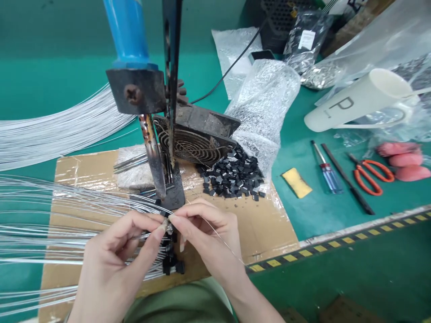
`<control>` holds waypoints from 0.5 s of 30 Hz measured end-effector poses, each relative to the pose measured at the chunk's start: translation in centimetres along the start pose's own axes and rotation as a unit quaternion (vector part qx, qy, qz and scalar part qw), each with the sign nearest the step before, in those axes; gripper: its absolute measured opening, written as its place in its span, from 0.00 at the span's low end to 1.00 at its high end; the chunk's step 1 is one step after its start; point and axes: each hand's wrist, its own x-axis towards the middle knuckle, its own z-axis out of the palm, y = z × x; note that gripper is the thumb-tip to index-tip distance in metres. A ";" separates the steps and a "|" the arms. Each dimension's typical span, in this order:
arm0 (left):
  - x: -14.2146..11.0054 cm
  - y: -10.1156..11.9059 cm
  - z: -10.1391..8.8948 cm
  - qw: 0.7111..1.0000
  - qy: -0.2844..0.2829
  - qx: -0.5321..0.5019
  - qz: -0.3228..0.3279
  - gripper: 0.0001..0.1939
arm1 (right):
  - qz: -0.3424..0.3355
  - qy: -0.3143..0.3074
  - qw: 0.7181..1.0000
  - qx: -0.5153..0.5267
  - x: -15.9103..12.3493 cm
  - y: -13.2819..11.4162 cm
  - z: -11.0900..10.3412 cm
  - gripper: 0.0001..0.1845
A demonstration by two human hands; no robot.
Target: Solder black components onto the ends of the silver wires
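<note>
Left hand (pixel 116 255) pinching metallic bit (pixel 169 227); right hand (pixel 212 233) pinching, contents hidden; soldering iron (pixel 152 150) hanging at twelve o'clock, maybe burning me if I'm lifting

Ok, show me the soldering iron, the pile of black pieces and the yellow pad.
Soldering iron (pixel 147 129), head view: on its metal barrel.
Pile of black pieces (pixel 234 174), head view: near its middle.
Yellow pad (pixel 296 182), head view: middle of its upper face.

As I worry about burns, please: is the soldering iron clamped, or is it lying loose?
Clamped: a black collar with a screw surrounds the soldering iron below its blue handle, tip pointing down.
</note>
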 end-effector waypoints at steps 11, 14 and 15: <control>0.5 0.6 0.5 1.000 0.016 -0.005 0.003 0.05 | -0.067 0.000 0.987 -0.147 -1.0 0.2 -0.5 0.05; 0.5 0.6 0.5 0.999 0.034 0.006 0.002 0.04 | -0.131 -0.016 0.960 -0.248 -1.6 0.4 -1.1 0.17; 0.5 0.5 0.6 0.999 0.040 0.008 0.001 0.04 | -0.146 -0.015 0.950 -0.274 -1.8 0.4 -1.2 0.20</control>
